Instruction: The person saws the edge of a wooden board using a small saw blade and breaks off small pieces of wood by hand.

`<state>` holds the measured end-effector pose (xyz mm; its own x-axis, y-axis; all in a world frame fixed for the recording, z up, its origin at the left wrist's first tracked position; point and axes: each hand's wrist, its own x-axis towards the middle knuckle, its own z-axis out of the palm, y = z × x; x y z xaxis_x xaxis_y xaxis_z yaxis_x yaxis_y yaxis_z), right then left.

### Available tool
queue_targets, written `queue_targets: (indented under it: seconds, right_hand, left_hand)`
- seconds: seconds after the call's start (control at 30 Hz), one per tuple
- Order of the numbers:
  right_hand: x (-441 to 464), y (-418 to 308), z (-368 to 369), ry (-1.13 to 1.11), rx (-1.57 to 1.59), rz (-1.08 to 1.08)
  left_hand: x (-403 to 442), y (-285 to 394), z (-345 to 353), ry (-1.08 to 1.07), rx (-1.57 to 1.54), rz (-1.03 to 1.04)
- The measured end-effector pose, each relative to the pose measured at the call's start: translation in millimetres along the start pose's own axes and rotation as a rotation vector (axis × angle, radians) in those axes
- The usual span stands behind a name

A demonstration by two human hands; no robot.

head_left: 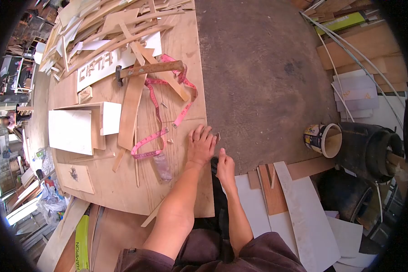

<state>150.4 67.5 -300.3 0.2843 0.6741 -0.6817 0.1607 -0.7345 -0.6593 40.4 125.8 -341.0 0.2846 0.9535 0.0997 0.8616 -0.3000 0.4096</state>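
Note:
My left hand [201,145] presses down at the right edge of the plywood tabletop [186,181], fingers bent. A small piece of wood [218,137] sticks out past the edge beside my thumb and fingertips; the rest of it is covered. My right hand [225,168] is closed just off that edge, lower and nearer to me, with the thumb on top. What it grips is hidden; a dark shape lies beside it. Left of my hands, a pink tape measure [152,148] winds across the wood, and a hammer [152,69] lies over offcuts.
Behind the hammer, wooden letters [95,68] lie on a white board under piled wood strips [118,27]. A white box-like piece [71,131] stands at left. Rightward on the floor are a paint bucket [332,140], a black container [367,145] and leaning boards [303,213].

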Motion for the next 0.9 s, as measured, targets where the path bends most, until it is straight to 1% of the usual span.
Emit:
queue_targets:
  seconds: [0.1,0.2,0.3,0.37,0.4,0.5,0.57,0.6,0.67,0.77,0.8,0.9]
  right_hand:
    - [-3.3,-2.0,-0.6,-0.012,-0.033,-0.009]
    - [-7.5,-8.2,6.2,0.008,-0.105,-0.065]
    - [-6.1,2.5,25.0,0.046,-0.022,-0.101]
    - [-4.1,10.5,37.0,0.122,0.095,-0.194]
    - [-3.0,12.9,38.4,0.121,0.097,-0.192]
    - [-0.1,17.8,36.3,0.1,0.067,-0.183]
    - [-0.4,15.6,31.2,0.108,0.028,-0.253]
    - [-3.6,8.3,23.1,0.108,0.028,-0.254]
    - [-10.4,-6.9,2.0,0.062,-0.194,-0.143]
    - [-4.2,4.4,-7.7,0.019,-0.226,-0.115]
    - [-8.3,-5.9,-14.4,0.022,-0.283,-0.159]
    - [-9.7,-2.8,-15.4,0.035,-0.239,-0.193]
  left_hand:
    - [-0.2,1.0,1.6,0.008,0.0,0.001]
    - [-0.1,0.7,1.6,0.001,0.0,-0.004]
    - [-0.2,0.7,0.8,-0.033,-0.006,-0.021]
    - [-1.4,-0.2,0.5,-0.016,-0.016,-0.022]
    - [-1.6,-0.6,-0.2,-0.019,-0.014,-0.022]
    - [-0.9,-0.5,0.3,-0.059,-0.018,-0.035]
    - [-0.9,-1.5,0.4,-0.074,-0.026,-0.034]
    - [-0.5,-0.7,-0.5,-0.073,-0.025,-0.033]
    - [0.1,0.6,-3.6,-0.062,-0.054,-0.036]
    - [1.1,2.0,-4.6,-0.078,-0.023,-0.034]
    - [1.8,1.3,-3.7,-0.076,-0.023,-0.036]
    - [-0.3,-0.6,-1.3,-0.036,-0.035,-0.027]
